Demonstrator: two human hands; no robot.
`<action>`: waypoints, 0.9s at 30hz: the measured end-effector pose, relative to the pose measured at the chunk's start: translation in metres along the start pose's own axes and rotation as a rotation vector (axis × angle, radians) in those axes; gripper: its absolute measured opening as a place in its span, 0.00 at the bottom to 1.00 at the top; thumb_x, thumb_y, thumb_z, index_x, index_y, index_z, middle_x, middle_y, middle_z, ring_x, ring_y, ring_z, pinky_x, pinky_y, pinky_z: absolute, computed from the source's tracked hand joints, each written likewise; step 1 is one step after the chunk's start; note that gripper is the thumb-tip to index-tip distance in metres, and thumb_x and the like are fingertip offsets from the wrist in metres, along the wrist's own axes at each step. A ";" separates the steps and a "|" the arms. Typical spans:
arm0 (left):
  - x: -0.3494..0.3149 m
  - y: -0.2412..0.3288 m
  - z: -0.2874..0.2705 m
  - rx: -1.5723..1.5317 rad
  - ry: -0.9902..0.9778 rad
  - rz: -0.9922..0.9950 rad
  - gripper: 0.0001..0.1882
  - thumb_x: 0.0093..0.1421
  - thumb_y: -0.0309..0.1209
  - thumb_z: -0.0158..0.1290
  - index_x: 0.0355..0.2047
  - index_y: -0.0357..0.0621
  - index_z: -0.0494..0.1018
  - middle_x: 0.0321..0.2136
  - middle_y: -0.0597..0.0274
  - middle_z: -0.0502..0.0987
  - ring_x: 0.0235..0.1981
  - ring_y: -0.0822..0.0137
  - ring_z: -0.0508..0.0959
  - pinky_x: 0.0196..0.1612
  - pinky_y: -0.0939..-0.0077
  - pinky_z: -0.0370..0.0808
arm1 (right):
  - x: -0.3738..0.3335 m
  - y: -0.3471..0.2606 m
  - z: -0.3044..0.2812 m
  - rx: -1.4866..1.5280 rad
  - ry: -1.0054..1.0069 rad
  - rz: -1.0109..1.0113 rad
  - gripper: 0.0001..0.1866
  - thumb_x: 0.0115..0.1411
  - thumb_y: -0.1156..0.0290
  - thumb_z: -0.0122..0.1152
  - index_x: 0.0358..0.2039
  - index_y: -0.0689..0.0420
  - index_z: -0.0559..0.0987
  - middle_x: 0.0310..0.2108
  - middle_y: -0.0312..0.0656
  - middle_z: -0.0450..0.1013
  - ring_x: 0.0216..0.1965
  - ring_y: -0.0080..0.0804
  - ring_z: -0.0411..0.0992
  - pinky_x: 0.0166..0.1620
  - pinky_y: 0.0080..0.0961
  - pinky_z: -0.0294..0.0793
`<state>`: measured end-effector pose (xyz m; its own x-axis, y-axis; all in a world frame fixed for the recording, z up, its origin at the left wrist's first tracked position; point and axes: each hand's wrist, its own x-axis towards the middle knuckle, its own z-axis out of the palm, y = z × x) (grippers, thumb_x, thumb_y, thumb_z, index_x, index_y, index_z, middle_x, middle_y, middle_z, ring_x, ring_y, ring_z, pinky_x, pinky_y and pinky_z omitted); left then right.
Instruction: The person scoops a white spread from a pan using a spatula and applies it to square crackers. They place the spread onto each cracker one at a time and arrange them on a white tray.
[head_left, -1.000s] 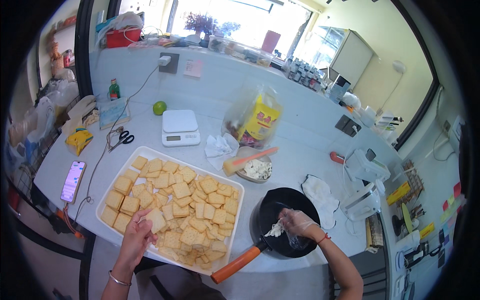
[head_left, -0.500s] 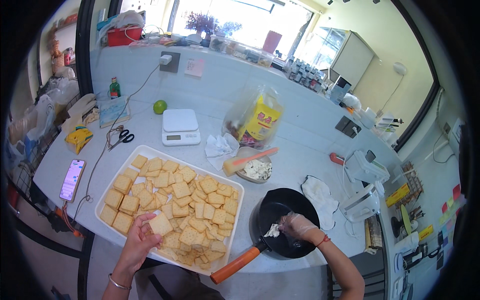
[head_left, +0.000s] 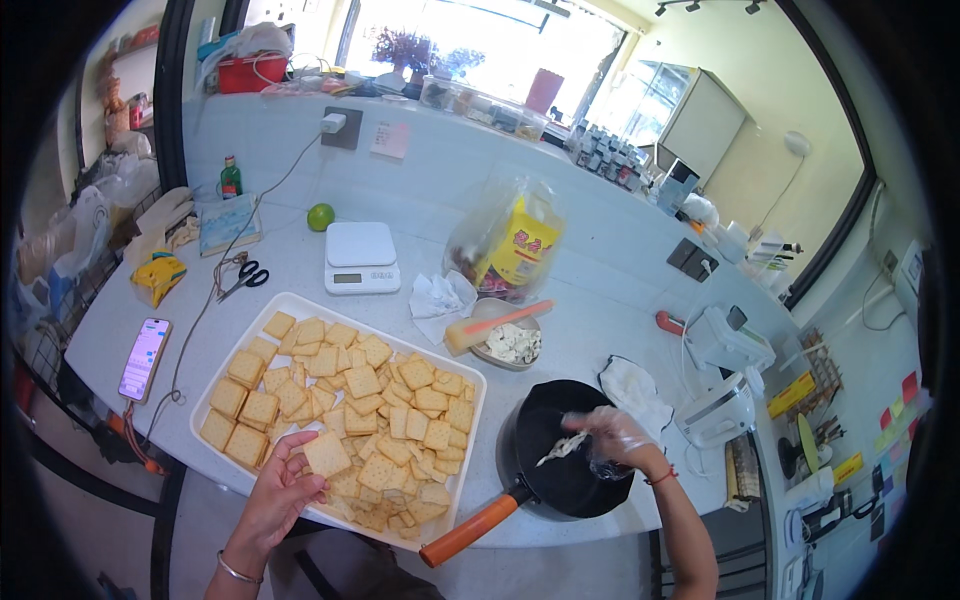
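From where I stand: far window [head_left: 520, 50] overexposed, glare noted; table [head_left: 290, 262] bright, evenly lit, shadows soft. The right hand's fingers [head_left: 580, 421] are blurred. Straight edges bow toward a dark rim.

Blur smeared the fingertips of the right grip [head_left: 618, 440] over the pan [head_left: 545, 408], and whether the white shreds [head_left: 560, 450] beneath them touched the pan's floor could not be told. The left grip [head_left: 283, 490] covered the near left corner of its cracker [head_left: 326, 454]. In the tray [head_left: 474, 430], the uppermost biscuits [head_left: 362, 379] hid much of those below. The near edge cut off both forearms [head_left: 690, 550]. At the left, the lines on the phone [head_left: 147, 352] were too small to read.
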<state>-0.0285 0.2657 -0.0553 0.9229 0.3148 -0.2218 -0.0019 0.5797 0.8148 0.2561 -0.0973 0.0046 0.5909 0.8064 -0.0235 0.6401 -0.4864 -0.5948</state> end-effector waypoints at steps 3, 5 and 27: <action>0.000 -0.002 0.001 0.005 -0.012 0.003 0.30 0.53 0.17 0.51 0.55 0.48 0.56 0.42 0.60 0.70 0.32 0.74 0.74 0.33 0.82 0.72 | -0.005 -0.001 -0.003 -0.025 0.045 0.105 0.16 0.48 0.79 0.54 0.41 0.58 0.76 0.35 0.46 0.74 0.39 0.39 0.72 0.42 0.27 0.69; 0.002 -0.002 0.005 -0.006 -0.025 -0.001 0.30 0.53 0.17 0.51 0.55 0.48 0.56 0.41 0.61 0.70 0.32 0.74 0.74 0.34 0.82 0.72 | -0.004 0.011 -0.008 -0.359 -0.147 0.212 0.14 0.49 0.77 0.55 0.39 0.59 0.74 0.33 0.44 0.74 0.38 0.36 0.72 0.41 0.28 0.69; -0.007 -0.001 0.006 0.003 -0.070 0.018 0.33 0.50 0.17 0.55 0.55 0.42 0.56 0.43 0.55 0.70 0.38 0.70 0.74 0.40 0.79 0.74 | -0.010 -0.026 -0.010 0.625 0.056 0.273 0.15 0.63 0.60 0.48 0.27 0.60 0.70 0.34 0.43 0.75 0.34 0.23 0.74 0.35 0.16 0.71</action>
<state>-0.0324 0.2583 -0.0516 0.9473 0.2717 -0.1695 -0.0174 0.5723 0.8199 0.2382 -0.0964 0.0280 0.7261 0.6556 -0.2070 0.0706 -0.3706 -0.9261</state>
